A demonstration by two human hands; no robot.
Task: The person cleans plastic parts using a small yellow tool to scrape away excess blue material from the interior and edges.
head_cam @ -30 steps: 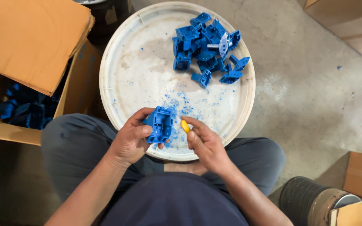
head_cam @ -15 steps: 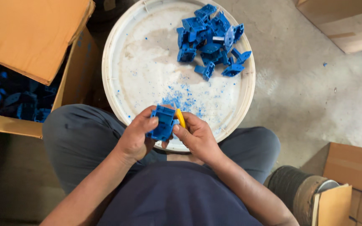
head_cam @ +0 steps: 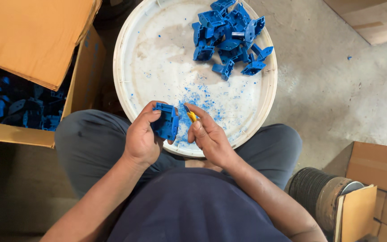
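My left hand [head_cam: 142, 136] grips a blue plastic moulded part [head_cam: 166, 121] over the near rim of a round white tray [head_cam: 126, 58]. My right hand [head_cam: 209, 136] holds a small yellow utility knife [head_cam: 191, 115], its tip close beside the part's right edge. A pile of several more blue parts [head_cam: 229, 36] lies at the far right of the tray. Blue shavings [head_cam: 202, 96] are scattered on the tray between the pile and my hands.
An open cardboard box [head_cam: 27, 45] at my left holds several blue parts [head_cam: 23, 110]. Other cardboard boxes sit at the top right [head_cam: 372, 18] and bottom right [head_cam: 381, 170]. A dark cylindrical roll [head_cam: 323, 195] stands by my right knee. The floor [head_cam: 337, 89] is concrete.
The camera view has shifted slightly. My left hand has turned the blue part a little; the knife stays next to its right edge.
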